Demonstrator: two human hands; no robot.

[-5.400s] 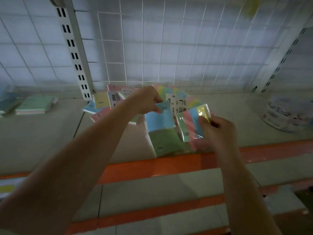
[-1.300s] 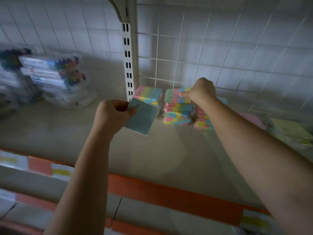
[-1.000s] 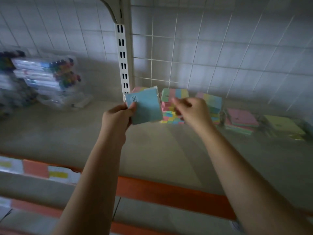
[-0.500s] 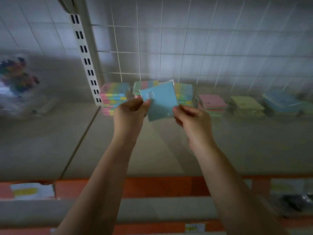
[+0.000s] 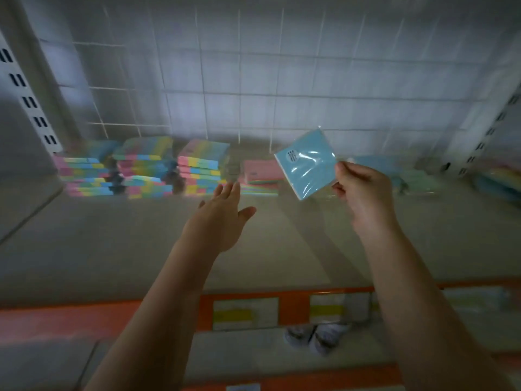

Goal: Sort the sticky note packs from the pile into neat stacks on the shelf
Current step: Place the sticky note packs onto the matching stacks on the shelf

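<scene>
My right hand pinches a blue sticky note pack in clear wrap by its right edge, held tilted in the air above the shelf. My left hand is open with straight fingers, reaching forward over the shelf and holding nothing. Along the back stand three multicoloured stacks, then a pink stack just behind my left fingertips. A blue stack and a green stack lie to the right, partly behind my right hand.
A white wire grid backs the shelf, with slotted uprights at the left and right. The orange front edge carries price labels. More packs sit blurred at the far right. A lower shelf lies below.
My left hand has let go of the blue pack and now reaches open toward the back. My right hand alone holds the pack, moved to the right. The view has shifted right.
</scene>
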